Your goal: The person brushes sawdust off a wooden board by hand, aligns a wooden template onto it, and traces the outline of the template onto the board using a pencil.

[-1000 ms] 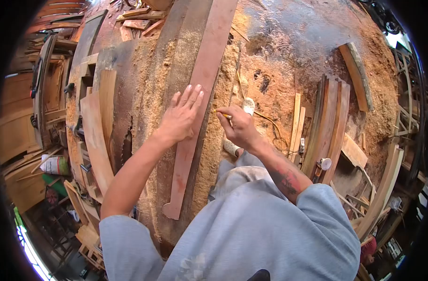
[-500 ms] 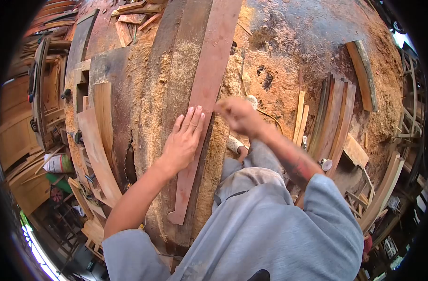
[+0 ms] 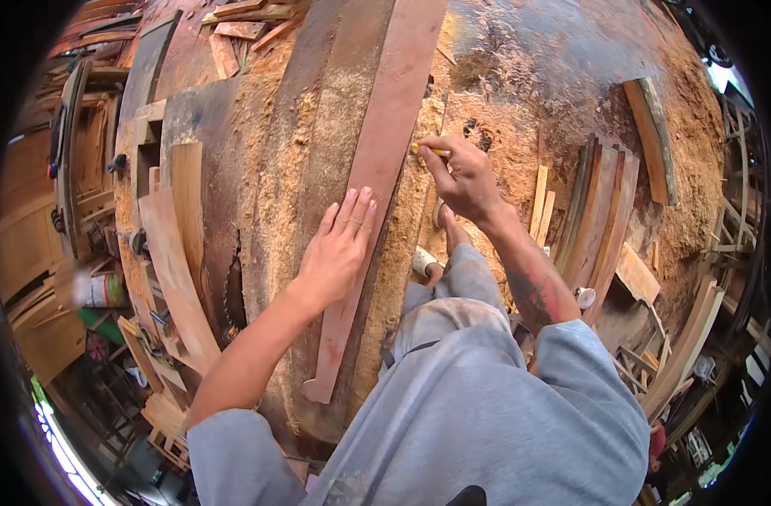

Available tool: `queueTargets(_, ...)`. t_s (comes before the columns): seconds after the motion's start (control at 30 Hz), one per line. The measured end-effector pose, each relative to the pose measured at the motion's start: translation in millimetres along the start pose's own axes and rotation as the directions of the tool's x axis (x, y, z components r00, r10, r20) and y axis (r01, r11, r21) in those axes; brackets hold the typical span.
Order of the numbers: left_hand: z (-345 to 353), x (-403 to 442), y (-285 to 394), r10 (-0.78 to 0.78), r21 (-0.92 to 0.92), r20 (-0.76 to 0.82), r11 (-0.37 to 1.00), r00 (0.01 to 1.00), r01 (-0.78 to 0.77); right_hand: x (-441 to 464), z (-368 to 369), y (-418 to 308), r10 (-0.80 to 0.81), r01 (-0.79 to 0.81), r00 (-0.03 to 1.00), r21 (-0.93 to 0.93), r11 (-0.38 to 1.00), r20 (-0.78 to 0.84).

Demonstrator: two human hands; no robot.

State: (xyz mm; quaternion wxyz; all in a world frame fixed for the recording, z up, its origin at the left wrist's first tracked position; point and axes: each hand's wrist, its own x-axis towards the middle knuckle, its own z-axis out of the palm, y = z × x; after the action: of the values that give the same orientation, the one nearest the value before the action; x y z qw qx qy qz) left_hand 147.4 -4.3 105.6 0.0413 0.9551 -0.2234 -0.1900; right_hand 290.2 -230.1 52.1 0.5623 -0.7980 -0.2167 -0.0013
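Note:
A long, flat reddish-brown strip (image 3: pixel 391 114) with a small hooked notch at its near end lies along a dark, dusty wooden plank (image 3: pixel 339 80). My left hand (image 3: pixel 333 251) rests flat on the strip, fingers stretched out over its middle. To the right, my right hand (image 3: pixel 468 179) pinches a short yellow pencil (image 3: pixel 430 150), whose tip points left toward the strip's right edge. A small gap shows between the pencil and that edge.
Sawdust (image 3: pixel 276 202) covers much of the work surface. Several curved boards (image 3: pixel 605 211) stand on the right, beside a thick offcut (image 3: pixel 651 139). Pale boards (image 3: pixel 179 270) lie at left, near a toothed saw blade (image 3: pixel 234 291). Wood scraps (image 3: pixel 242 29) are piled at the back.
My right hand has moved forward and slightly right, off the strip's edge, and the pencil now shows clearly. My left hand stays on the strip.

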Motion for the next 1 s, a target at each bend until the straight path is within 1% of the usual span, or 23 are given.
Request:
queueTargets(0.07,-1,0,-1,0.004,0.003,-0.019,1.0,1.0,-0.004,0,5,-8,0.118,-0.118,0.993,0.018,0.993,0.016)
queueTargets(0.17,-2,-1,-2,-0.005,-0.03,-0.023,1.0,1.0,0.005,-1,10,-12,0.083,-0.083,0.997,-0.019,0.996,0.01)
queueTargets(0.2,0,-1,-3,0.004,0.002,-0.029,1.0,1.0,-0.004,-2,12,-11,-0.038,0.038,0.999,-0.09,0.995,-0.008)
queueTargets(0.23,2,-2,-3,0.01,0.03,-0.032,1.0,0.999,-0.009,-8,16,-12,-0.047,0.049,0.999,-0.088,0.995,0.023)
queueTargets(0.3,9,-4,-1,-0.029,0.043,-0.046,0.999,0.999,0.031,-31,27,-19,-0.212,0.225,0.974,-0.22,0.949,0.08)
queueTargets(0.33,10,-5,-2,-0.016,0.031,-0.06,0.999,0.998,0.018,-57,35,-29,-0.23,0.299,0.944,-0.319,0.9,0.236)
queueTargets(0.37,10,-5,-4,0.002,0.029,-0.078,1.0,0.997,0.001,-84,50,-38,-0.327,0.375,0.917,-0.213,0.902,0.23)
queueTargets(0.4,12,-6,-4,0.0,0.042,-0.065,0.999,0.998,0.003,-121,65,-56,-0.292,0.352,0.921,-0.229,0.908,0.257)
queueTargets(0.43,11,-6,-4,-0.006,0.048,-0.065,0.999,0.998,0.009,-155,81,-68,-0.292,0.35,0.904,-0.146,0.925,0.312)
queueTargets(0.47,10,-5,-3,-0.013,0.086,-0.035,0.996,0.999,0.016,-187,92,-84,-0.286,0.364,0.872,-0.137,0.921,0.397)
queueTargets(0.5,10,-4,-2,-0.018,0.122,-0.005,0.992,1.0,0.018,-212,106,-85,-0.345,0.381,0.833,0.003,0.924,0.433)
queueTargets(0.57,4,-4,0,-0.024,0.134,0.032,0.991,0.999,0.02,-213,105,-92,-0.286,0.298,0.806,0.062,0.953,0.518)
queueTargets(0.63,6,-3,1,-0.035,0.151,0.062,0.988,0.997,0.025,-193,96,-64,-0.243,0.213,0.831,0.119,0.97,0.5)
queueTargets(0.67,13,-2,1,-0.037,0.138,0.019,0.99,0.999,0.034,-164,83,-55,-0.235,0.248,0.866,0.03,0.968,0.441)
queueTargets(0.7,16,-2,1,-0.044,0.124,-0.025,0.991,0.999,0.046,-130,68,-33,-0.242,0.241,0.917,0.042,0.97,0.319)
queueTargets(0.73,16,-3,1,-0.049,0.13,-0.024,0.99,0.998,0.052,-94,60,-9,-0.111,0.122,0.969,-0.037,0.992,0.22)
queueTargets(0.77,15,-3,3,-0.054,0.149,-0.013,0.987,0.998,0.055,-44,42,10,0.015,0.053,0.975,-0.296,0.954,0.221)
queueTargets(0.8,12,-3,5,-0.055,0.174,-0.009,0.983,0.998,0.056,-2,21,23,-0.039,0.057,0.996,-0.248,0.967,0.077)
queueTargets(0.83,9,-3,6,-0.054,0.188,-0.022,0.981,0.998,0.057,35,0,22,0.142,-0.127,0.989,-0.25,0.96,0.043)
queueTargets(0.9,7,-2,7,-0.077,0.197,0.048,0.978,0.996,0.066,61,-19,31,0.08,-0.095,0.992,-0.159,0.983,-0.099)
queueTargets(0.93,6,-1,8,-0.072,0.211,0.019,0.975,0.997,0.066,62,-31,29,0.038,-0.055,0.995,-0.2,0.978,-0.087)
queueTargets(0.97,5,-1,9,-0.101,0.189,0.043,0.978,0.994,0.091,53,-39,14,-0.028,0.0,0.992,-0.209,0.978,-0.127)
queueTargets(1.0,4,-3,13,-0.134,0.159,0.067,0.98,0.989,0.122,39,-44,12,-0.144,0.102,0.98,-0.268,0.958,-0.14)
